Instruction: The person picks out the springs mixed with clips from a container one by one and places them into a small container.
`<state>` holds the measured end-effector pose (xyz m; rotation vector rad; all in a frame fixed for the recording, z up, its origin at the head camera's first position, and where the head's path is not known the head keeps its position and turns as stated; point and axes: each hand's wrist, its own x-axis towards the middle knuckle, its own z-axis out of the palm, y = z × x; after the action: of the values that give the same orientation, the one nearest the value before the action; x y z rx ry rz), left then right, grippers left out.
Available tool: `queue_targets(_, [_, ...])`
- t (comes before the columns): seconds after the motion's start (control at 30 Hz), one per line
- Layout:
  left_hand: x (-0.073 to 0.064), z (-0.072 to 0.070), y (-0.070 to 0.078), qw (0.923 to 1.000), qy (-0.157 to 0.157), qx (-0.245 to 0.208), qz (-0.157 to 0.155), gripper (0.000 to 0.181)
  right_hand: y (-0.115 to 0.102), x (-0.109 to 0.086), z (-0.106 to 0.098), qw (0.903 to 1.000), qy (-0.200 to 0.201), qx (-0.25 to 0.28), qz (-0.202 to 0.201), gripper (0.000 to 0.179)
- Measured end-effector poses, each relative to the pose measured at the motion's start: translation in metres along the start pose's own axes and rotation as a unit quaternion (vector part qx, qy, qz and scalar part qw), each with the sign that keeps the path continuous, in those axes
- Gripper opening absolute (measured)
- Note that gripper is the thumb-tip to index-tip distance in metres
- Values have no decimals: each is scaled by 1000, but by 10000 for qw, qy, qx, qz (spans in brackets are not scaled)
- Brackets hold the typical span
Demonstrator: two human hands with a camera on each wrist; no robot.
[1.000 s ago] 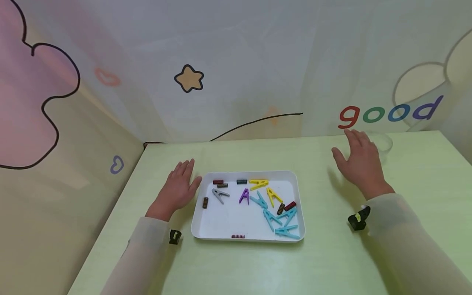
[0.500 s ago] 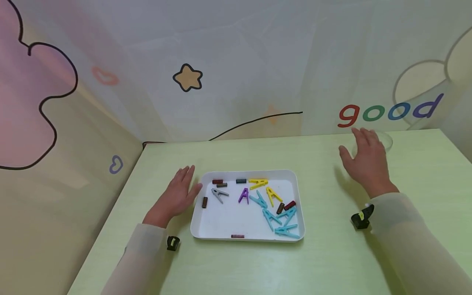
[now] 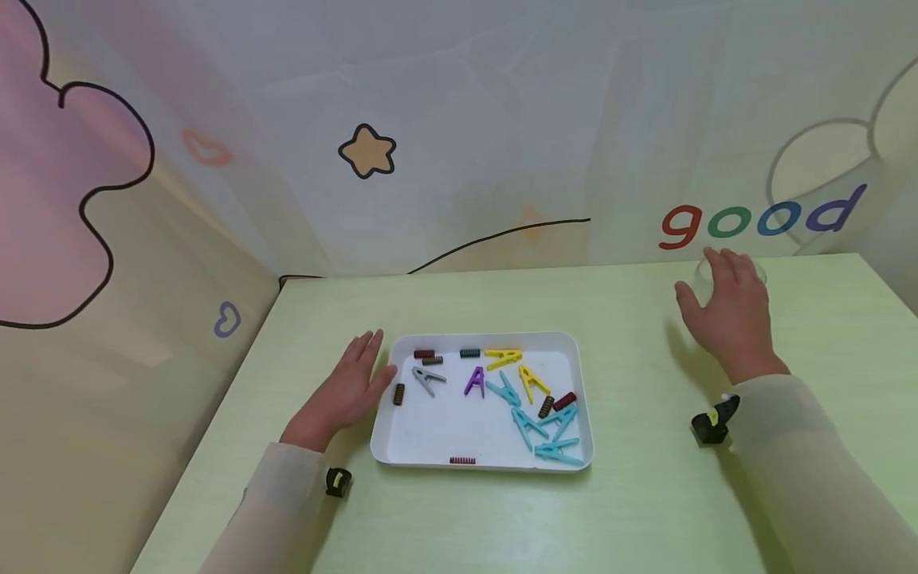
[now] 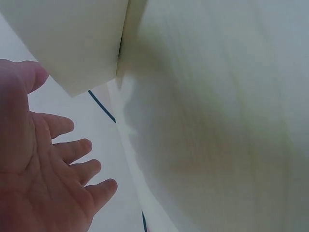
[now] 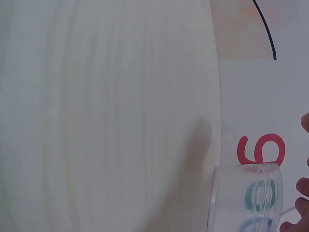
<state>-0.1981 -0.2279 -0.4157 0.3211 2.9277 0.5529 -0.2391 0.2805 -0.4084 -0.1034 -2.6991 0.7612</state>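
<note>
My left hand (image 3: 340, 399) is beside the left rim of a white tray (image 3: 459, 426), fingers extended and the thumb right at the rim. In the tray lie small plastic clips: a grey one (image 3: 428, 379), a purple one (image 3: 476, 382), two yellow and several light blue ones (image 3: 528, 426). Small coil springs are scattered among them, such as a red one (image 3: 462, 460) and a dark green one (image 3: 469, 353). At the back right, my right hand (image 3: 739, 327) overlaps a clear round container (image 5: 241, 200) in the head view. Its fingers are spread and loosely bent, grasping nothing.
A pale green table (image 3: 480, 522) carries the tray and container. Behind it hangs a printed cloth backdrop (image 3: 459, 119), with a star and the word "good", close to the table's back edge. Another cloth side (image 3: 179, 383) runs along the left edge.
My right hand has moved a little to the right, further over the clear container. My left hand has shifted slightly toward me, staying by the tray. The tray's contents lie as before.
</note>
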Motion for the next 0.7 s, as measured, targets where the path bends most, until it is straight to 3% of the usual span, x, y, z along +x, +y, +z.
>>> queue_targets(0.37, [-2,6,4,9994,-271,-198,-114,70,11,4,-10,9985,-58,225,499,72])
queue_targets(0.7, [-7,7,8,9991,-263,-326,-22,70,21,8,-9,9950,-238,306,920,80])
